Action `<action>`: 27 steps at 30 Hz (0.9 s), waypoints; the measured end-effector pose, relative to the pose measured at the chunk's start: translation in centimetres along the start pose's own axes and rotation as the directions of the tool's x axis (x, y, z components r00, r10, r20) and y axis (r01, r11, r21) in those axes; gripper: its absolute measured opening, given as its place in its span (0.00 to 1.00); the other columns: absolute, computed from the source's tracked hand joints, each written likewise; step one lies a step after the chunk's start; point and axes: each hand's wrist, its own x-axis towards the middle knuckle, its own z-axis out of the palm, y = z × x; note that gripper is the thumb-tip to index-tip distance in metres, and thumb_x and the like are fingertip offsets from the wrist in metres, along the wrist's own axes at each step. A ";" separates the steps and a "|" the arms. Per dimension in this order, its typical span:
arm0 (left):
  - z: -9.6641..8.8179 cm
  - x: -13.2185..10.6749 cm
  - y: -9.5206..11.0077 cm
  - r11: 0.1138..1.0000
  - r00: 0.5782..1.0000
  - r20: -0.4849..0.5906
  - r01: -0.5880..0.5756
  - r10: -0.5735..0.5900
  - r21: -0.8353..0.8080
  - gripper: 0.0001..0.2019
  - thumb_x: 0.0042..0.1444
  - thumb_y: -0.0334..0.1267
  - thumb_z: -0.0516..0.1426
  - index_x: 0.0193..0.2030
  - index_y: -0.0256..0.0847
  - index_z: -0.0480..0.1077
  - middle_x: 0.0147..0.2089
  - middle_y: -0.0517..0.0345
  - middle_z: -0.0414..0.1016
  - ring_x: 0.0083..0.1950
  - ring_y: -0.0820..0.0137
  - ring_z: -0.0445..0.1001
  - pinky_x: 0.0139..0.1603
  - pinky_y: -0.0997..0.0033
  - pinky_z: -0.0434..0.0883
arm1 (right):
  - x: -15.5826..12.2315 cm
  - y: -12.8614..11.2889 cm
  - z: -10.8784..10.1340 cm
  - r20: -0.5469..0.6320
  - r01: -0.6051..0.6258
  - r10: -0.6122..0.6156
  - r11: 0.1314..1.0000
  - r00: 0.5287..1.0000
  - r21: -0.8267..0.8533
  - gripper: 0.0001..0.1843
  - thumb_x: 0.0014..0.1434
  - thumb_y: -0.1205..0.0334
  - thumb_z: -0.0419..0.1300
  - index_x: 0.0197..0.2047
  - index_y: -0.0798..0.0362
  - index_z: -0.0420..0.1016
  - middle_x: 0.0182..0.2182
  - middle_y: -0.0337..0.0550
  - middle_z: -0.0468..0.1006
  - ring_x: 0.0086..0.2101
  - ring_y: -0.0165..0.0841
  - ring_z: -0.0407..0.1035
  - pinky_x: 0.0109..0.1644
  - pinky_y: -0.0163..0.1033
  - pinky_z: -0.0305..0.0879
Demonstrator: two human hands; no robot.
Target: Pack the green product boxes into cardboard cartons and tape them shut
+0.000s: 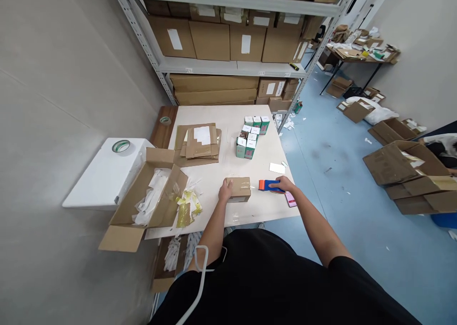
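Observation:
A small cardboard box (240, 187) sits on the white table (214, 215) in front of me. My left hand (225, 191) grips the box by its left end. To its right, my right hand (283, 184) is closed round a blue and orange tape dispenser (267, 185), its orange end facing the box. A faint shiny strip, seemingly clear tape, shows between box and dispenser. A pink-screened phone (291, 200) lies partly under my right wrist. Just beyond the dispenser lies a white card (277, 168).
Several green-and-white small boxes (245, 146) stand at the back right of the table. Flattened cardboard (200, 146) lies back left. An open carton (143, 211) with white paper and crumpled yellow tape (188, 208) are at left. Behind stands a loaded shelf (232, 67).

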 end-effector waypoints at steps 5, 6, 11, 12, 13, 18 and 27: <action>0.1 0.0 -0.1 0.999 1.000 -0.001 -0.007 0.007 -0.035 0.35 0.69 0.63 0.45 0.76 0.46 0.55 0.67 0.46 0.75 0.65 0.53 0.75 0.62 0.57 0.71 | 0.0 -1.1 1.9 -0.007 -0.045 0.045 0.989 0.999 -0.139 0.30 0.52 0.30 0.67 0.26 0.51 0.72 0.26 0.39 0.76 0.30 0.34 0.71 0.30 0.34 0.57; 0.2 0.0 -0.2 0.999 1.000 -0.003 -0.007 0.007 -0.033 0.36 0.69 0.63 0.45 0.76 0.46 0.55 0.67 0.46 0.75 0.66 0.53 0.75 0.62 0.57 0.71 | 0.1 -1.6 2.7 -0.004 -0.060 0.060 0.983 0.998 -0.173 0.28 0.55 0.32 0.67 0.29 0.51 0.75 0.28 0.41 0.78 0.31 0.35 0.72 0.30 0.34 0.57; 0.2 -0.2 -0.4 1.000 1.000 -0.015 -0.006 0.005 -0.004 0.35 0.70 0.62 0.45 0.76 0.45 0.55 0.67 0.47 0.75 0.66 0.55 0.75 0.62 0.60 0.71 | -0.3 -2.4 7.3 -0.055 -0.127 0.115 0.896 0.992 -0.424 0.19 0.59 0.47 0.70 0.43 0.54 0.80 0.43 0.55 0.83 0.43 0.43 0.78 0.38 0.36 0.62; 0.1 -0.3 -0.3 1.000 1.000 -0.016 -0.008 0.008 0.000 0.35 0.70 0.62 0.45 0.76 0.45 0.55 0.67 0.47 0.75 0.66 0.55 0.74 0.62 0.60 0.71 | -0.6 -2.0 8.1 -0.048 -0.142 0.134 0.892 0.990 -0.429 0.19 0.60 0.48 0.70 0.44 0.55 0.80 0.44 0.57 0.83 0.44 0.44 0.78 0.39 0.36 0.63; 0.1 -0.3 -0.3 1.000 1.000 -0.016 -0.011 0.011 0.003 0.35 0.70 0.62 0.45 0.76 0.44 0.55 0.67 0.46 0.74 0.66 0.55 0.74 0.62 0.60 0.71 | -0.8 -1.5 8.9 -0.073 -0.171 0.155 0.893 0.985 -0.417 0.20 0.63 0.46 0.67 0.47 0.55 0.79 0.44 0.57 0.83 0.44 0.44 0.78 0.41 0.37 0.64; 0.0 -0.3 0.1 0.999 0.999 -0.027 -0.033 0.033 -0.003 0.33 0.71 0.60 0.45 0.75 0.43 0.56 0.67 0.46 0.75 0.66 0.55 0.75 0.62 0.61 0.71 | -1.8 1.0 11.6 -0.257 -0.308 0.244 0.919 0.935 -0.246 0.24 0.74 0.50 0.49 0.58 0.60 0.74 0.52 0.62 0.80 0.54 0.46 0.73 0.54 0.43 0.63; 0.0 0.0 0.1 1.000 0.999 -0.046 -0.012 0.011 -0.015 0.33 0.71 0.60 0.46 0.74 0.44 0.58 0.65 0.46 0.76 0.64 0.55 0.76 0.60 0.60 0.71 | 0.2 -1.5 12.6 -0.203 -0.203 0.227 0.970 0.953 0.130 0.26 0.73 0.60 0.47 0.69 0.53 0.69 0.65 0.54 0.72 0.65 0.43 0.63 0.67 0.46 0.58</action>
